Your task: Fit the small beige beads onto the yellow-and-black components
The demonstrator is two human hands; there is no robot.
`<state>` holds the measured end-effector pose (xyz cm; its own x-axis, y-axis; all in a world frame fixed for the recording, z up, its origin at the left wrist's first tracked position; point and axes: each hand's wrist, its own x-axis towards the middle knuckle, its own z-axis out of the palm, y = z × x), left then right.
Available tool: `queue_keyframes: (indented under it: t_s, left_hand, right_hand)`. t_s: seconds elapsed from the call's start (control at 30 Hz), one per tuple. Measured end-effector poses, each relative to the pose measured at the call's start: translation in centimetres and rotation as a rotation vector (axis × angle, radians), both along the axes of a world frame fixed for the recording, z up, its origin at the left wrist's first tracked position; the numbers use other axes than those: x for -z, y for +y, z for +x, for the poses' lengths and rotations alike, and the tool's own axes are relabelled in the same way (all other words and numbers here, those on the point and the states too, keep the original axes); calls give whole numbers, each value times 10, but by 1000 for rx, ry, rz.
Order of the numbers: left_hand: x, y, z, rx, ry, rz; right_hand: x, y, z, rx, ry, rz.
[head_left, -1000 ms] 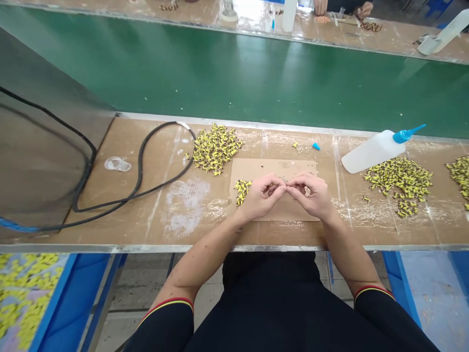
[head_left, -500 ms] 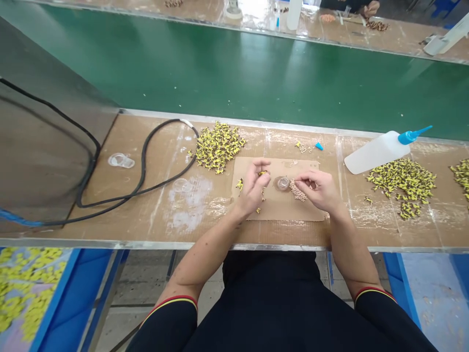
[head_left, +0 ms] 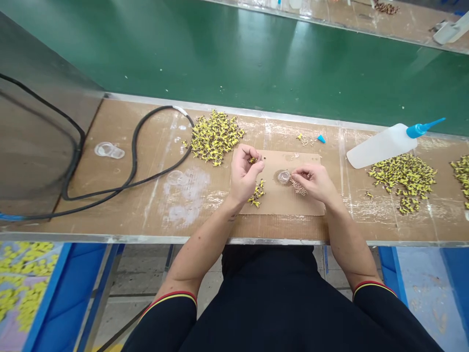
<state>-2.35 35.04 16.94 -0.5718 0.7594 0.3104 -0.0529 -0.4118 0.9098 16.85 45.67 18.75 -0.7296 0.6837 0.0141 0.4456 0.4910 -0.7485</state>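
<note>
My left hand [head_left: 245, 173] is raised over the left of a cardboard sheet [head_left: 286, 208], fingers curled round a small yellow-and-dark piece [head_left: 252, 160]. Below it lie several similar yellow-and-dark pieces [head_left: 257, 193] on the sheet. My right hand [head_left: 314, 182] has thumb and forefinger pinched at the right edge of a small clear round dish [head_left: 284, 177]. Whatever sits between those fingertips is too small to make out. Partly under that hand is a little heap of tiny pinkish pieces [head_left: 298, 187].
Larger heaps of yellow-and-dark pieces lie to the left [head_left: 217, 137] and right [head_left: 403, 176]. A white squeeze bottle [head_left: 383, 145] with a blue nozzle leans on the right heap. A blue cap [head_left: 321, 139] lies behind the sheet. A black cable [head_left: 134, 146] loops across the left side.
My right fingertips have moved left from the pinkish heap to the dish's edge. My left hand has shifted a little left, uncovering the yellow pieces below it. The camera view has tilted down.
</note>
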Motion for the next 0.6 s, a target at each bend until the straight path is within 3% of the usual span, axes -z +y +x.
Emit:
queue_keyframes:
  t_s: [0.37, 0.6]
  left_hand:
    - [-5, 0, 3, 25, -57, -18]
    - [-16, -6, 3, 119, -266, -59]
  right_hand:
    - [2, -1, 0, 25, 25, -29]
    - [-8, -4, 5, 26, 272, -10]
